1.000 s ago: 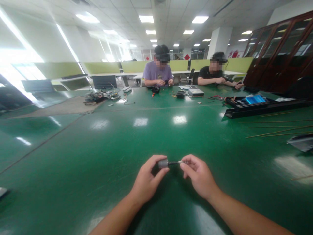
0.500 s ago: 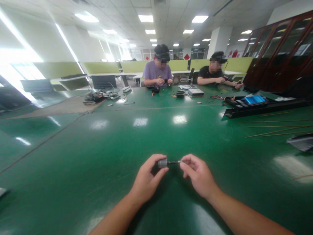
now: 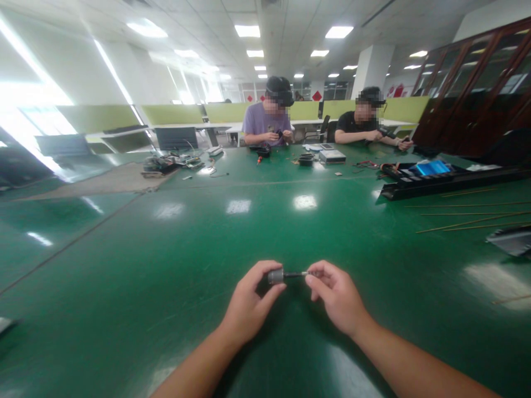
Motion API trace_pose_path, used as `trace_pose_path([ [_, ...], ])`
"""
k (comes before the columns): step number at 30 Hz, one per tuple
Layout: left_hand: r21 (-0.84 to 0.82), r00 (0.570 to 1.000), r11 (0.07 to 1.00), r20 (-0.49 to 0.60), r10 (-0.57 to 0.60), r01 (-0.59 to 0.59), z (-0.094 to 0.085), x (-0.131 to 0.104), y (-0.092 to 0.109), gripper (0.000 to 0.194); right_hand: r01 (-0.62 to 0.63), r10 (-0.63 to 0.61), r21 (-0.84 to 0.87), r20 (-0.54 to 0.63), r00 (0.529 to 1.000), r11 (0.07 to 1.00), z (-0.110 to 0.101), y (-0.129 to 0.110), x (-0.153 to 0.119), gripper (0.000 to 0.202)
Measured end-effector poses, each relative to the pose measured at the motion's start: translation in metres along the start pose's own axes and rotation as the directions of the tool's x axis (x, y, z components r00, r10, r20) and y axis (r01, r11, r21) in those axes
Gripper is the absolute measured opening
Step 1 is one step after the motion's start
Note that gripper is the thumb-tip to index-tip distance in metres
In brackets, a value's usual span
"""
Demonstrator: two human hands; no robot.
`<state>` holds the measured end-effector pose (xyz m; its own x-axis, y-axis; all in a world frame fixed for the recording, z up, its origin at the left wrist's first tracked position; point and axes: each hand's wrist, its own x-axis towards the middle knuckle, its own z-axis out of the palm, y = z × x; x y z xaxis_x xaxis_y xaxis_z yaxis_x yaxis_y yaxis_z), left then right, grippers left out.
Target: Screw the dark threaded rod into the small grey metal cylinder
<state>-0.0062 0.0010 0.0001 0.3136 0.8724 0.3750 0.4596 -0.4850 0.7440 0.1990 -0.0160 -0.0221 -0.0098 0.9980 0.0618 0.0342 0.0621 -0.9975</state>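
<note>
My left hand [image 3: 249, 301] grips a short grey cylinder [image 3: 276, 276], which looks like a small motor, between thumb and fingers. From its right end a thin dark rod or lead [image 3: 293, 275] runs level to my right hand [image 3: 334, 293]. The right thumb and index finger pinch the lighter tip of that rod; its far end is partly hidden by the fingers. Both hands are held over the near part of the green table [image 3: 186, 265].
Across the table sit two people [image 3: 267, 119] [image 3: 360, 121] handling small parts. Electronics [image 3: 172, 161] lie at the far left, a white box [image 3: 332, 156] at the far middle. To the right are a long black tray [image 3: 440, 179], thin rods [image 3: 468, 221] and a grey metal piece [image 3: 512, 240].
My hands and the grey cylinder stay practically still. Across the table, the person in purple has tilted their head slightly to the right.
</note>
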Motion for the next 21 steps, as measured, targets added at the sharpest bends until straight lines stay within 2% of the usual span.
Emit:
trace_pose_path([
  [21, -0.02, 1.0, 1.0, 0.01, 0.004, -0.004, 0.0, -0.0007, -0.0038, 0.024, 0.004, -0.004, 0.013, -0.007, 1.0, 1.0, -0.0001, 0.0044, 0.0015, 0.016],
])
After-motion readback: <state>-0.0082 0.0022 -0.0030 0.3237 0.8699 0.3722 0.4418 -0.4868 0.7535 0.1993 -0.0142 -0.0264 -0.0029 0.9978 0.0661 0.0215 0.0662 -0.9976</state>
